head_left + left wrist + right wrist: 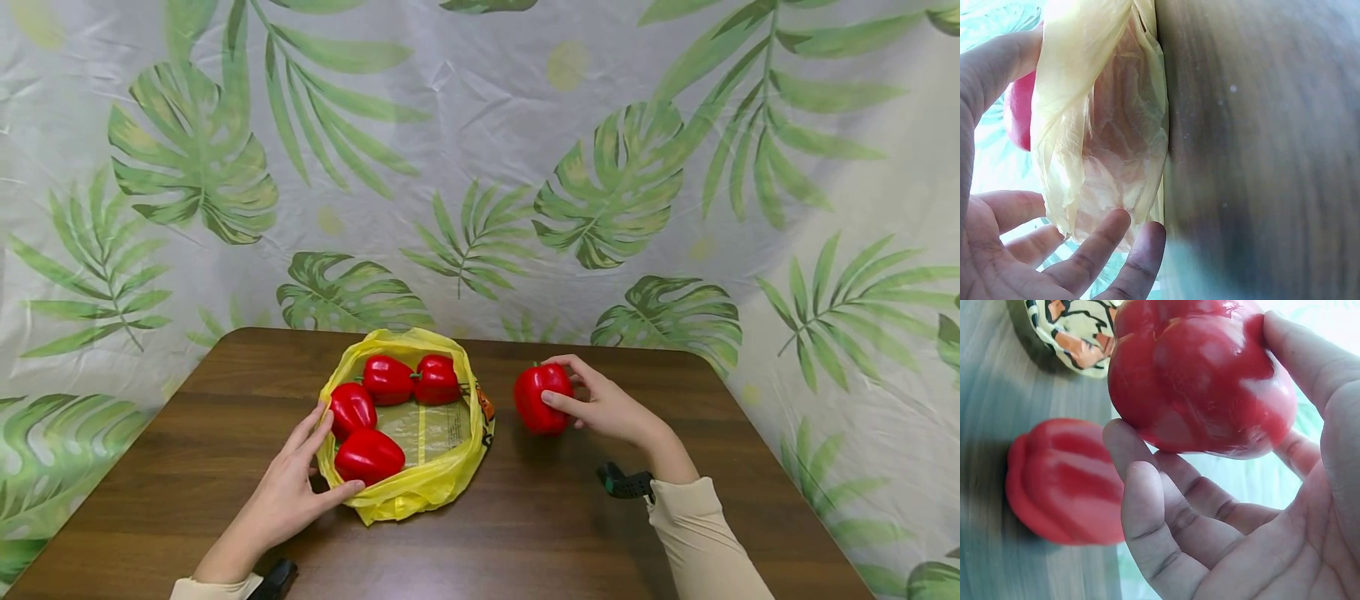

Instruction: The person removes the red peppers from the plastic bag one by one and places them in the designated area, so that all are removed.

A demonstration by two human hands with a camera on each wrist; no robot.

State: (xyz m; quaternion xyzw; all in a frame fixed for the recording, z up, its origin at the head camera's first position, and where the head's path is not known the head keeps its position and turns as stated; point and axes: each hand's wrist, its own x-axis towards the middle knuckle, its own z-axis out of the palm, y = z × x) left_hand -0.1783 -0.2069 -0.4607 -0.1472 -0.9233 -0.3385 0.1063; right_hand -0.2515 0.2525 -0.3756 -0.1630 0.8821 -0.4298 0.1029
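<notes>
My left hand (288,483) rests against the near left side of a yellow plastic bag (420,500), thumb and fingertips spread at its rim. The bag stands with its mouth wide, and several red bell peppers (371,457) lie inside along its left and far sides. To the right of the bag, my right hand (603,404) holds another red bell pepper (536,404) between thumb and fingers, stem upward. The right wrist view shows one more red bell pepper (1069,481) on the table below the held one; in the head view it is hidden.
The brown wooden table (540,533) has rounded far corners. Behind it hangs a pale cloth (480,150) printed with green leaves. An orange and black print (486,408) marks the bag's right side.
</notes>
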